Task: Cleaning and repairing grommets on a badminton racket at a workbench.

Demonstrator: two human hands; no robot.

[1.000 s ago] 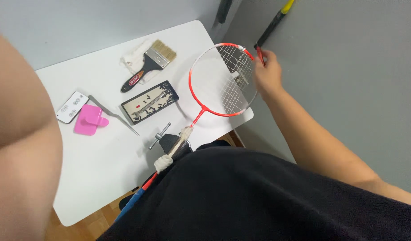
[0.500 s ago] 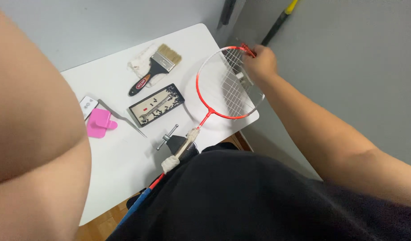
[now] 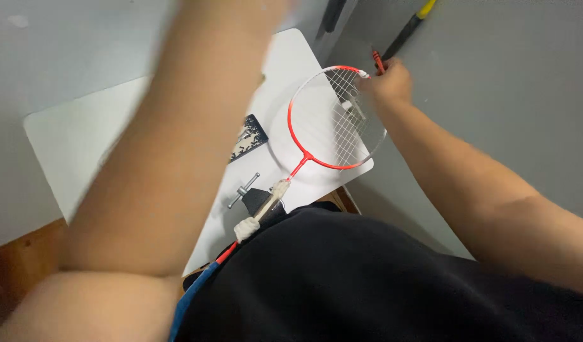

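A white table with rounded corners carries everything, standing over a grey floor. A clamp sits at the table's near edge, gripping the cloth-wrapped shaft of a red badminton racket. The racket's head lies beyond the clamp, over the far right corner of the table, its rim reaching past the edge. Just left of the clamp and a little farther back lies a dark flat case, possibly a tray of small parts; an arm hides most of it.

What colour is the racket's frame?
The racket frame is red, turning white near the right hand; shown in the head view.
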